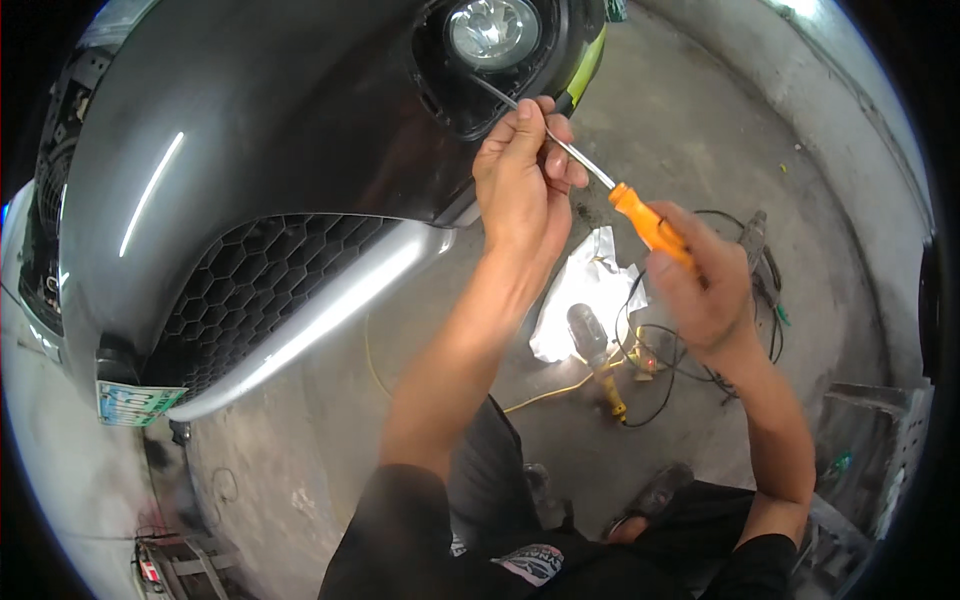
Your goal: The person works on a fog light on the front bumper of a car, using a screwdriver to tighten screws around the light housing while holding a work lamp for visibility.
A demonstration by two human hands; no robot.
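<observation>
A long screwdriver (590, 168) with an orange handle slants across in front of me. Its handle is gripped in my right hand (705, 275), fingers wrapped round. My left hand (525, 165) pinches the metal shaft partway along, thumb on top. The tip reaches into the black recess below a round fog lamp (492, 33) in a dark car bumper (300, 110); what exactly the tip touches is too small to make out. A silver trim strip (330, 310) runs along the lower bumper, beside a honeycomb grille (265, 285).
On the concrete floor, a yellow-handled work lamp (598, 360) lies by crumpled white sheeting (575, 285). Black cable (680, 345) and a grey tool (755, 235) lie to its right. A metal frame (880, 450) stands at right, a jack-like frame (185, 560) at lower left.
</observation>
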